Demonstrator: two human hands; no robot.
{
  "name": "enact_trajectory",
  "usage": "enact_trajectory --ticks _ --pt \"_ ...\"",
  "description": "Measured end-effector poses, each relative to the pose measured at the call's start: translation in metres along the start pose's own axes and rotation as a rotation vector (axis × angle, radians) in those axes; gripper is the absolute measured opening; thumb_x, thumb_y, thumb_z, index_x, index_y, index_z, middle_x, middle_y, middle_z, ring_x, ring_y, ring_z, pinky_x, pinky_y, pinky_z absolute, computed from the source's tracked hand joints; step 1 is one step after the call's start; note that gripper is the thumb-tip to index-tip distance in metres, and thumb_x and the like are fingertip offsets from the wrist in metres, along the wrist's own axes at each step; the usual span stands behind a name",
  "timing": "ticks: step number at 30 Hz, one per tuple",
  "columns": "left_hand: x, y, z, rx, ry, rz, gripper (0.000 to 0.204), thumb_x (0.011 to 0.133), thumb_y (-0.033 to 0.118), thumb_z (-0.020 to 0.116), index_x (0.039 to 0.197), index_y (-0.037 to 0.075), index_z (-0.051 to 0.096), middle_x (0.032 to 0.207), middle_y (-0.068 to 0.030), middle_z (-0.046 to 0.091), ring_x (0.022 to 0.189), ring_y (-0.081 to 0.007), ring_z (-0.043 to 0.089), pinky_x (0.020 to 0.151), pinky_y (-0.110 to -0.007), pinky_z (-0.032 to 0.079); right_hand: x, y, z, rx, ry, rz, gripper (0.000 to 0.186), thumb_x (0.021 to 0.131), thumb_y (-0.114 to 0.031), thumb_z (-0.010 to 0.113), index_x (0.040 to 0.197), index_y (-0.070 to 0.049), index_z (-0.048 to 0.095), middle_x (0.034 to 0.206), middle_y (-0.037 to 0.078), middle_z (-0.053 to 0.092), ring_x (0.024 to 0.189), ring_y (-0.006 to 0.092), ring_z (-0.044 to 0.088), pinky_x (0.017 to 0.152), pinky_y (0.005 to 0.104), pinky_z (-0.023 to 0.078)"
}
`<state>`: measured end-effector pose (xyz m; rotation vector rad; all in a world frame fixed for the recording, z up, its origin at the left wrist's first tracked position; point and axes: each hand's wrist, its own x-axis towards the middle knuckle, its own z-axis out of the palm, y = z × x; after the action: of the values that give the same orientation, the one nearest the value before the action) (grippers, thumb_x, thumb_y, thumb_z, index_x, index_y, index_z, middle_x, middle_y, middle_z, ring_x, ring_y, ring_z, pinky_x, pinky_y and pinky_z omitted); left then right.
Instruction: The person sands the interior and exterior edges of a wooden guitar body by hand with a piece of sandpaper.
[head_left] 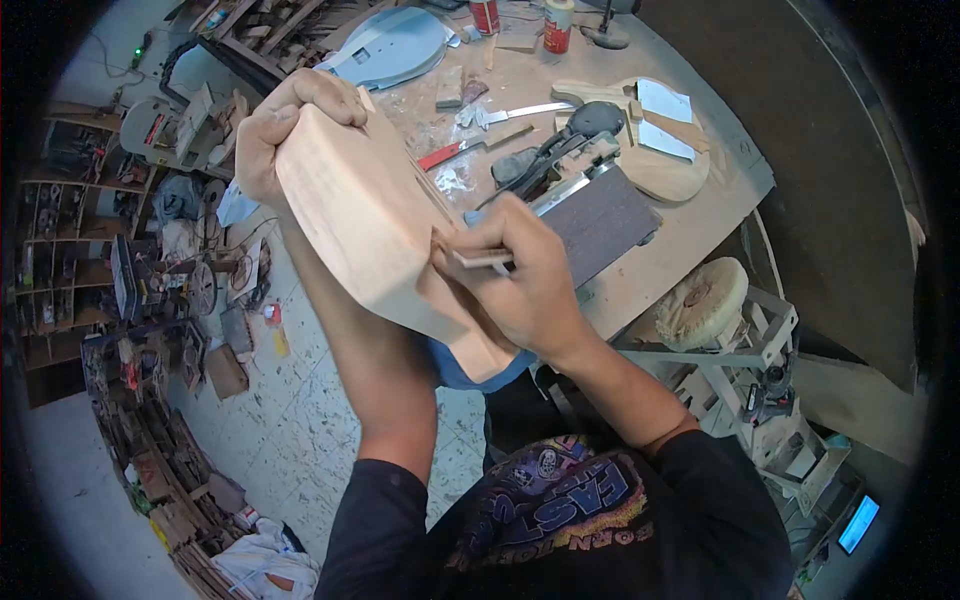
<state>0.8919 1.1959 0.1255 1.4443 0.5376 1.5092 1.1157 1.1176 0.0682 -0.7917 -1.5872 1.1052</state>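
Note:
A pale, bare wooden guitar body [350,210] is held up on edge, tilted, in front of my torso. My left hand [300,125] is wrapped round its far upper end, fingers curled over the edge. At the near end, my right hand [525,275] pinches a small folded strip [482,258], which looks like sandpaper. That strip is at the curved cutaway in the side of the body. Part of the right fingers lies hidden behind the wood. Below the body a bit of blue material [470,372] shows.
Beyond my right hand, a belt sander [605,220] lies on the workbench [730,185]. Another wooden guitar body [665,175], a red-handled tool [450,155], a blue guitar body [400,45] and cans [558,28] are farther back. A round buffing pad [705,303] stands at right; shelves [75,255] line the left.

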Motion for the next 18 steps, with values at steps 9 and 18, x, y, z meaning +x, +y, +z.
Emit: enact_trajectory --ticks 9,18 --pt "0.0 -0.001 -0.004 -0.101 -0.005 -0.014 0.042 0.076 0.029 0.037 0.076 -0.008 0.057 0.077 -0.0205 0.057 0.075 -0.0266 0.052 0.072 -0.035 0.041 -0.013 -0.001 -0.007 0.055 -0.065 0.109 0.015 0.074 0.0 0.075 0.082 -0.001 0.063 0.075 0.005 0.052 0.066 0.0126 0.051 0.06 0.0257 0.04" --pt "-0.007 0.001 -0.004 -0.092 0.004 0.024 0.042 0.076 0.029 0.038 0.075 -0.008 0.057 0.076 -0.0194 0.057 0.073 -0.0255 0.053 0.071 -0.033 0.041 -0.013 0.001 -0.008 0.002 -0.095 0.056 0.015 0.073 0.0 0.075 0.081 -0.002 0.063 0.075 0.004 0.052 0.067 0.0122 0.051 0.061 0.0269 0.041"
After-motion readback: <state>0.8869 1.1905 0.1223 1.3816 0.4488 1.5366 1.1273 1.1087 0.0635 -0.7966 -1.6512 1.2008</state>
